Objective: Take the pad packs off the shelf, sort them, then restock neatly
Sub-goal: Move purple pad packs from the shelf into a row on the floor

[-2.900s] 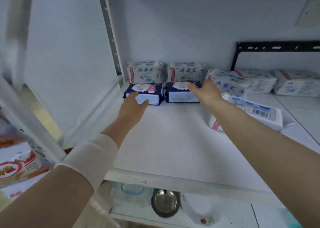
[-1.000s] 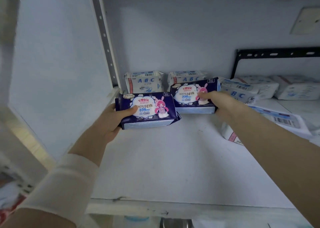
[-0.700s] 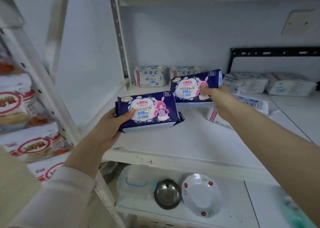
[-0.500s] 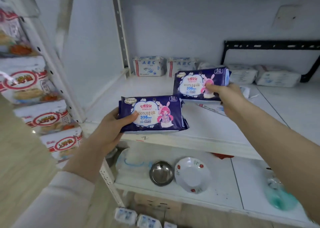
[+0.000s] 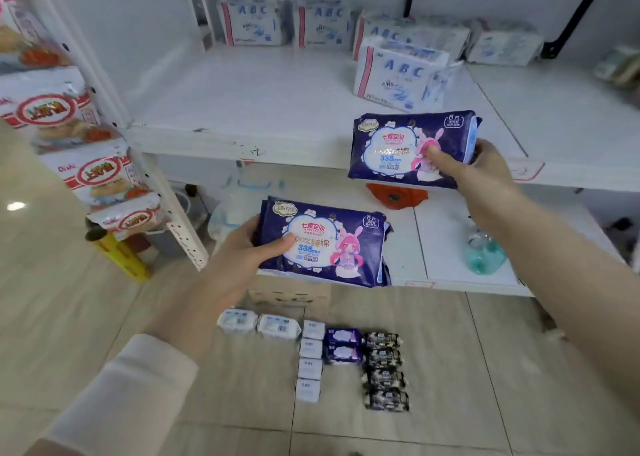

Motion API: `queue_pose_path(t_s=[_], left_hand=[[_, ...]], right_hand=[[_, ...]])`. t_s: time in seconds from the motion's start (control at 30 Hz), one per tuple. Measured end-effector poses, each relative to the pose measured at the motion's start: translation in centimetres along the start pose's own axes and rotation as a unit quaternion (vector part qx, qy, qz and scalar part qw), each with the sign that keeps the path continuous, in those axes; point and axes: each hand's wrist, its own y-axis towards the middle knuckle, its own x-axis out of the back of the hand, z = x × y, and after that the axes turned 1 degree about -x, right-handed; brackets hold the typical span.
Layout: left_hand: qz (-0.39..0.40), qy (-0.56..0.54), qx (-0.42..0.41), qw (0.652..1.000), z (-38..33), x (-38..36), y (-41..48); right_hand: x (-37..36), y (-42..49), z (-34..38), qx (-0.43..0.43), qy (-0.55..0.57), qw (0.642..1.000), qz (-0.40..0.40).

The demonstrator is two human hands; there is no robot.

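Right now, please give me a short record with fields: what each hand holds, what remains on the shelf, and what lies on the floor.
left hand: grips a navy pack at its left end
right hand: grips a second navy pack at its right end, held higher
shelf: several white ABC packs, at the back and right
floor: sorted rows of white packs, purple packs, black packs
stage: both navy packs off the shelf, not yet set down

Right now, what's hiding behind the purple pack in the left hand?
Around the purple pack, held by the left hand, a lower shelf and cardboard box show; the rest is covered.
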Motion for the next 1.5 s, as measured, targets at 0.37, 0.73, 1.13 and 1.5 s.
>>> queue_pose_path(t_s=[0.37,0.73,1.13,1.5], left_hand=[[0.016,0.071,0.086,0.994,8.1,-4.7,-5.5],[-0.034,-0.017,0.207,0.978,21.9,-11.9,-8.7],[-0.053,0.016,0.29,0.955,42.6,-10.7,-7.2],[-0.082,0.054,0.259,0.961,70.6,-3.8,-2.5]], right_hand=[[5.9,-5.9,-10.3,-0.081,-0.002,0.996,0.036],[12.1,-5.6,-27.0,-0.205,-0.043,0.974,0.088],[11.8,-5.5,-48.2,-0.267,-0.112,0.952,0.102],[2.4,-1.3,-73.2,-0.206,-0.184,0.935,0.224]])
